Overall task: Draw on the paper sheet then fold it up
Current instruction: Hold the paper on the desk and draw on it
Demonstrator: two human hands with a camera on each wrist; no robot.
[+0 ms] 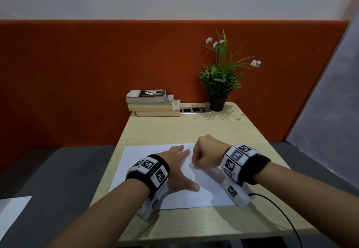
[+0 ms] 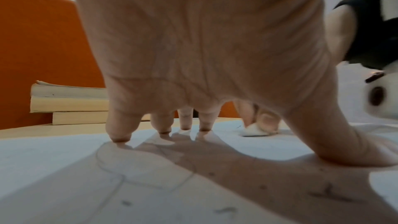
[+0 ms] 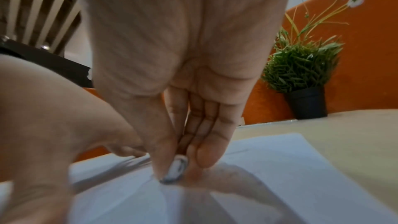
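Note:
A white paper sheet (image 1: 139,156) lies flat on the beige desk (image 1: 194,127), near me. My left hand (image 1: 184,167) presses down on its middle, fingers straight and spread; the left wrist view shows the fingertips (image 2: 120,138) and thumb on the paper (image 2: 53,168). Faint pencil lines (image 2: 109,164) and small dark marks show under that palm. My right hand (image 1: 195,161) is just right of the left one, pinching a small white eraser (image 3: 177,169) between thumb and fingers. The eraser's dirty tip touches the paper (image 3: 301,168). The eraser (image 2: 254,131) also shows beyond my left fingers.
Three stacked books (image 1: 153,102) sit at the desk's far edge beside a socket panel (image 1: 195,110) and a potted plant (image 1: 219,84). A black cable (image 1: 275,207) runs off the front right. Another white sheet (image 1: 11,212) lies on the grey surface at the lower left.

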